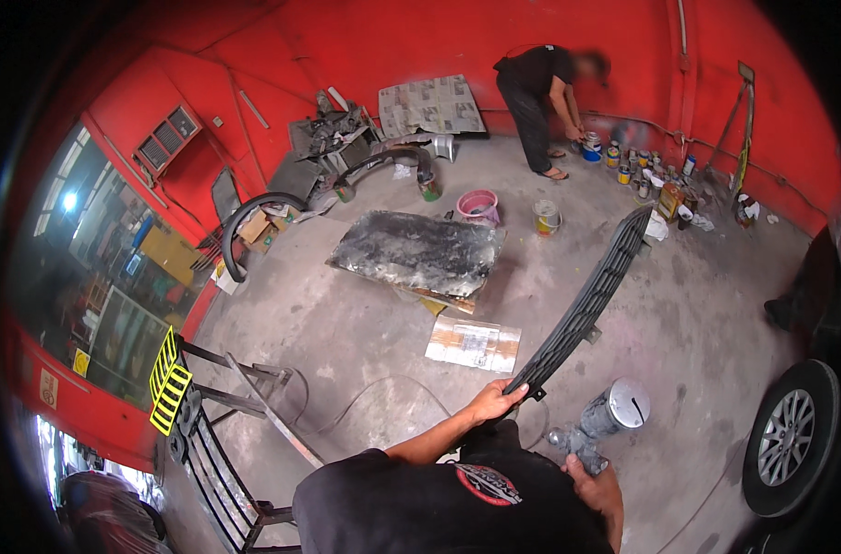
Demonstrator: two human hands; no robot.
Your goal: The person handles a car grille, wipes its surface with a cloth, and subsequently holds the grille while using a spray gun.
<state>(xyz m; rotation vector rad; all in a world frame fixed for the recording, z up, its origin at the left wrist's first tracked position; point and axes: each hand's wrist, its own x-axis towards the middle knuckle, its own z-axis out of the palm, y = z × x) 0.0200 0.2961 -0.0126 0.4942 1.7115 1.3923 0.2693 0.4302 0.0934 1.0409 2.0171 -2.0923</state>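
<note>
Black shirt (383,503) | dark grille (582,300) | long axis diagonal | far end forward-right

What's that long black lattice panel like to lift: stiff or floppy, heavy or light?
Probably stiff: the panel extends with only a gentle curve though the left hand grips just one end. Likely light for its length, being held one-handed. Its small jutting tabs might snap if knocked.

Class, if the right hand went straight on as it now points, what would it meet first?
Beyond the spray gun it holds, the right hand would probably meet the dark grille, though depth is unclear.
</note>
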